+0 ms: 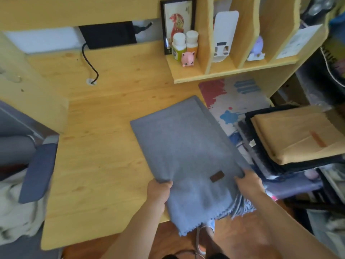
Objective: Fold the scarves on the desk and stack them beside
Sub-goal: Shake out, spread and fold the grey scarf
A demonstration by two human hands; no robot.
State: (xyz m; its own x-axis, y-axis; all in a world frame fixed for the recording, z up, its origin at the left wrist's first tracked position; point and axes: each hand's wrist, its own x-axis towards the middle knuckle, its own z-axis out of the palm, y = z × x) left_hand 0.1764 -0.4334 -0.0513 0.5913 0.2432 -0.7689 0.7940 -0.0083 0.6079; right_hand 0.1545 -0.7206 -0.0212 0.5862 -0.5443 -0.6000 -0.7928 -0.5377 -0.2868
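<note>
Two hands hold one grey scarf (pixel 184 146), and that grip sets up the whole scene. The left hand (pixel 158 191) pinches the cloth at its left edge, fingers curled over a small bunched ridge; the right hand (pixel 248 184) pinches the opposite edge, thumb on top. Both grips sit level with each other across the width, near the small brown label (pixel 217 176), which looks like the line of the next fold: take it there and the near part can be carried over the far part squarely.

The far half of the scarf lies flat on the wooden desk (pixel 104 128), angled toward the right, one corner overlapping a paint-splash mat (pixel 231 101). The near end hangs off the desk's front edge, its fringe (pixel 240 208) dangling by the right wrist, so the length is not yet gathered in.

To the right, beside the desk, a pile of folded scarves (pixel 291 135) waits, a tan one on top over darker ones. That seems to be the stack the grey one will join, close enough that it need only go sideways.

At the back, a shelf (pixel 186 71) holds two bottles (pixel 184 44), a pink toy pig (pixel 188 58) and a framed picture (pixel 177 21). A black cable (pixel 89 62) trails across the desk, well apart from the cloth. A chair (pixel 37 171) stands at the left.
</note>
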